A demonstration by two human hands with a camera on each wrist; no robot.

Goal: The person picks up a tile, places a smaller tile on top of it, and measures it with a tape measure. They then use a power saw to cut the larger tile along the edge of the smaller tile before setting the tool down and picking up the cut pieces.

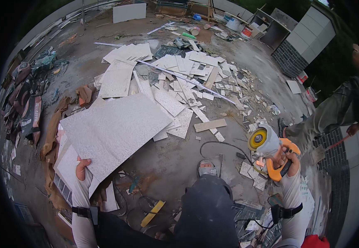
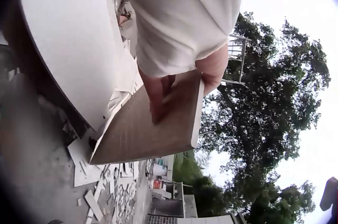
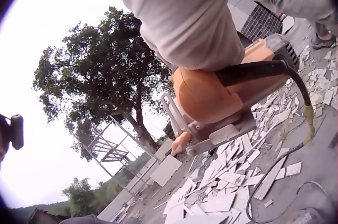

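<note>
A worker at a littered outdoor site holds a large speckled tile [image 1: 115,128] to the left and an orange handheld disc cutter [image 1: 289,145] to the right. The left hand's grip [image 1: 82,168] is clamped on the tile's near edge, thumb on top and fingers underneath; the tile reaches forward over paler slabs [image 1: 65,159], and whether its far edge touches the heap of broken tiles [image 1: 183,97] cannot be told. The right hand's grip [image 1: 286,160] is curled round the cutter's handle, its yellow disc [image 1: 257,138] facing inward, well apart from the tile's right corner. Between them lies a patch of bare concrete floor [image 1: 163,155], crossed on its right by a black cord [image 1: 223,142] and bounded ahead by a loose offcut strip [image 1: 211,125]. Room is tighter beyond the cutter, where another person's trousered leg [image 1: 318,124] stands near, and along the left, where torn brown cardboard [image 1: 51,151] borders the slabs.
</note>
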